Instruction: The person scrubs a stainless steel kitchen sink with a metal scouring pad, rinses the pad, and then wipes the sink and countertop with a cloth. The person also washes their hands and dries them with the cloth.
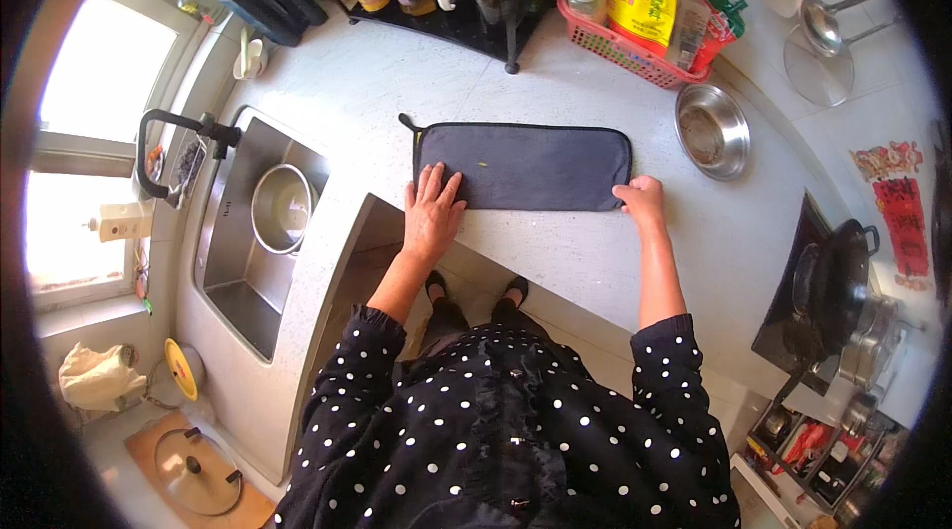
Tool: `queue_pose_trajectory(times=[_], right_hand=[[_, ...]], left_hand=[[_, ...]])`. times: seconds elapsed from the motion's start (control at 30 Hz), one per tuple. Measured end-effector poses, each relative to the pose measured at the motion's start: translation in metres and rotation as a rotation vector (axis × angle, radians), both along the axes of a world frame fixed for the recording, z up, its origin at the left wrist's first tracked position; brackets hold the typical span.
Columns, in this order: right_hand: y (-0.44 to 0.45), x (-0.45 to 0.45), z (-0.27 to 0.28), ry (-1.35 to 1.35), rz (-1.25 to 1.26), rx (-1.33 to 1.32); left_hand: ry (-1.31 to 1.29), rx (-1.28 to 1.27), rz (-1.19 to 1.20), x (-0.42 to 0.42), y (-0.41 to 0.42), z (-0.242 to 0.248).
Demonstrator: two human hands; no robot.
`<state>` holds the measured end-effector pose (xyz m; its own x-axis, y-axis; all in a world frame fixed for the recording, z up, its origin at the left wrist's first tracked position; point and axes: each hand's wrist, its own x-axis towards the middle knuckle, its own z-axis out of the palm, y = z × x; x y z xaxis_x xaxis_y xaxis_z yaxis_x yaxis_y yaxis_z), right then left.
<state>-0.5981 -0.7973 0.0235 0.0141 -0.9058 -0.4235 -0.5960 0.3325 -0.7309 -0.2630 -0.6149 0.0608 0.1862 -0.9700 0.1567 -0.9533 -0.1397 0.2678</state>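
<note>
A dark grey cloth (535,164) with black edging and a hanging loop, apparently folded into a long rectangle, lies flat on the light countertop (513,243). My left hand (433,213) rests palm down on its lower left part, fingers apart. At the lower right corner, my right hand (641,198) pinches the cloth's edge between thumb and fingers. A small yellow-green mark or scrap shows on the cloth, between the hands and nearer the left one.
Left is a sink (249,283) holding a metal pot (282,209). A black rack (454,31) with bottles and jars stands behind, beside a pink basket (632,53). A steel bowl (712,131) and a black wok (837,291) are at right. A knife block (271,5) stands back left.
</note>
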Motion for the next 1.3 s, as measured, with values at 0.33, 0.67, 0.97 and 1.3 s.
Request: queue_pose_trajectory(times=[0.33, 0.67, 0.97, 1.3], right_hand=[[0.031, 0.189, 0.114, -0.571, 0.449, -0.261], [0.096, 0.268, 0.052, 0.259, 0.584, -0.453], [0.09, 0.248, 0.001, 0.038, 0.32, -0.93], [0.297, -0.039, 0.042, -1.342, -1.156, -0.392]], left_hand=[[0.275, -0.224, 0.171, 0.033, 0.059, -0.002], [0.297, -0.313, 0.535, 0.121, 0.172, 0.003], [0.411, -0.263, 0.462, 0.186, 0.2, -0.038], [0.812, 0.158, 0.669, 0.281, 0.222, -0.063]])
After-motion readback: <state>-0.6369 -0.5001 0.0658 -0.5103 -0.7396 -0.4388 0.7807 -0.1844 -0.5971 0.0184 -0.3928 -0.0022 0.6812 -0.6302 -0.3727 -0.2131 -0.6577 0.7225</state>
